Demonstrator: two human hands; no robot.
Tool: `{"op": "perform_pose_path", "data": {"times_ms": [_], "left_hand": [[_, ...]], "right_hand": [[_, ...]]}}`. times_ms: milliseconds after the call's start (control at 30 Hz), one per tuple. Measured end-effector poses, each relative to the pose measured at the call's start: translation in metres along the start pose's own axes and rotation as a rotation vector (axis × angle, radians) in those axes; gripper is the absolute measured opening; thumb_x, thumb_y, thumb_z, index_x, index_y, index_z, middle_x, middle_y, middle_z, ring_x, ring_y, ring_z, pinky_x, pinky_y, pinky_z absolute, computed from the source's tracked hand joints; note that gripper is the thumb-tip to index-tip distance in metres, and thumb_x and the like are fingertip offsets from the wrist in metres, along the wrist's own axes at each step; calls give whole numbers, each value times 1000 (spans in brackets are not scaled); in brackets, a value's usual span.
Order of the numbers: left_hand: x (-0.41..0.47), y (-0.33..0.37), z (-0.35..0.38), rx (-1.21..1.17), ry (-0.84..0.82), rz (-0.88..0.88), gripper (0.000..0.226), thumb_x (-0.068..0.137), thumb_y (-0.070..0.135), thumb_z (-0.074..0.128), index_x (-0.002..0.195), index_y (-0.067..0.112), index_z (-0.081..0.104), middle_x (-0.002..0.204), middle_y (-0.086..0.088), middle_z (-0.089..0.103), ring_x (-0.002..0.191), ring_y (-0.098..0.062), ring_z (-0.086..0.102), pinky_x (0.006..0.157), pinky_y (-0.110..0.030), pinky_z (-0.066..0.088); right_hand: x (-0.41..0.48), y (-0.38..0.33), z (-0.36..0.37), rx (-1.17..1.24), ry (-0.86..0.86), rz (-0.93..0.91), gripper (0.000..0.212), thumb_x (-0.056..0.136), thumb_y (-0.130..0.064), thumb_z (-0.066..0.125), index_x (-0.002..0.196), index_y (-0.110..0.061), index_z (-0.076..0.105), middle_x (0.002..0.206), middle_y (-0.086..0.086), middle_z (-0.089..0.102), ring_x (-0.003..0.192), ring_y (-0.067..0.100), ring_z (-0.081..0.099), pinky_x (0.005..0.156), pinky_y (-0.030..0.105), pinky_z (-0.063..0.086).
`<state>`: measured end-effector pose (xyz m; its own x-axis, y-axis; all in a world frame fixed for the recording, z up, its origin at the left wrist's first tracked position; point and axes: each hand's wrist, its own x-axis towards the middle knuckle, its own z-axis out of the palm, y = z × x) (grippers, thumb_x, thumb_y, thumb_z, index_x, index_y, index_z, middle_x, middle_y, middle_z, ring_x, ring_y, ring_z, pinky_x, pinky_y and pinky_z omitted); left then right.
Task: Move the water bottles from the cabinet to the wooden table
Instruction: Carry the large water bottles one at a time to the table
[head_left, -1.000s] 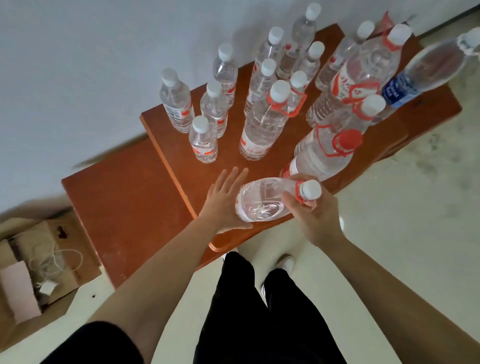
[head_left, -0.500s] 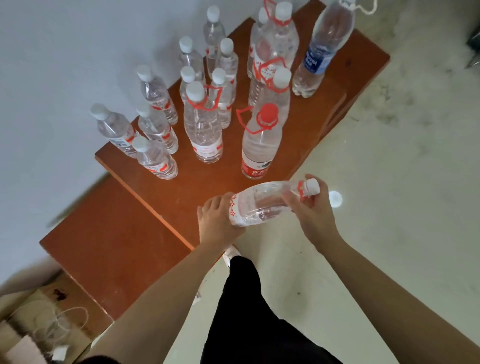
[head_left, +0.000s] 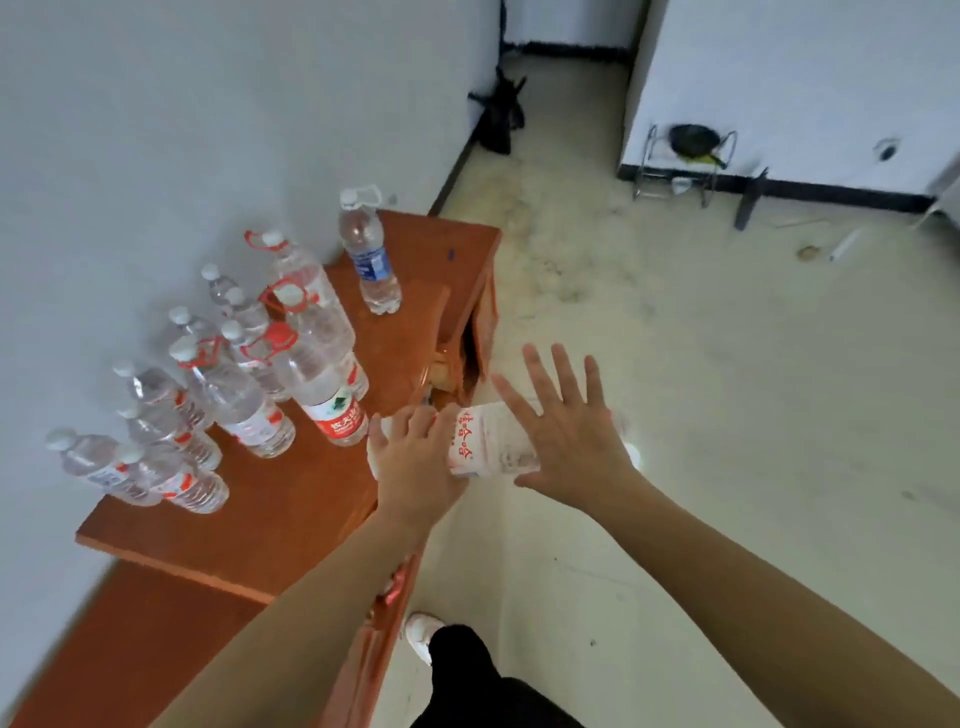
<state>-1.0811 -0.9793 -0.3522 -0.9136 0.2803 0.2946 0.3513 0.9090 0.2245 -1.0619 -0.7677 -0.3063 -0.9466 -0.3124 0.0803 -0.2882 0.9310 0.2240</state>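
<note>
Reddish wooden top (head_left: 291, 499); left hand (head_left: 415, 470) round red-lettered white-label bottle (head_left: 491, 441)

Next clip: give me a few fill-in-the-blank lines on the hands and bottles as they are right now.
1. The left hand grips a sideways bottle whose white label bears ___ writing.
2. The right hand is ___, fingers spread.
3. The far bottle on the table has a ___ label.
Missing words: red; open; blue.
</note>
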Motion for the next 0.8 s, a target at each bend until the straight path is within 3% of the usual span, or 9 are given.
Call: {"op": "perform_pose_path", "data": {"times_ms": [100,167,300,433,567,800], "left_hand": [[13,89,-13,9,90,212,78,50,44,89,118,19,59,105,-5,64,103,-34,60,95,-60,39],[19,151,-17,-11,132,346,80,51,41,88,120,20,53,104,-7,63,102,-34,60,93,-58,40],[25,273,-19,-8,137,554,79,54,38,84,124,19,54,110,-7,61,105,-35,58,98,-60,37],[29,385,-9,-17,147,749,73,53,37,85,121,17,64,109,-7,62,105,-34,58,98,-58,40],[40,483,13,-70,178,943,74,53,36,85,121,16,66,111,-8,63,104,-34,59,99,-59,39],[52,718,81,-332,112,1264,79,56,51,82,126,18,65,110,-8,61,105,-31,60,100,-62,40]], "right_hand": [[-77,53,-21,76,-27,229,123,75,-57,75,160,-29,-8,165,21,13,141,46,36,105,55,42],[-128,91,-33,124,-58,374,103,77,-44,73,158,-30,11,150,13,43,121,36,54,96,47,47],[-225,163,-53,180,-71,609,91,68,-42,80,148,-31,36,132,7,57,110,33,60,92,46,47],[-314,225,-51,159,-7,801,94,49,-42,91,135,-25,57,112,8,67,90,32,68,75,42,56],[-384,278,-39,135,33,956,91,46,-41,91,131,-24,61,109,8,68,85,31,68,67,38,56],[-534,409,-40,35,41,1239,85,52,-40,87,131,-24,62,110,8,68,88,32,67,70,40,56]]}}
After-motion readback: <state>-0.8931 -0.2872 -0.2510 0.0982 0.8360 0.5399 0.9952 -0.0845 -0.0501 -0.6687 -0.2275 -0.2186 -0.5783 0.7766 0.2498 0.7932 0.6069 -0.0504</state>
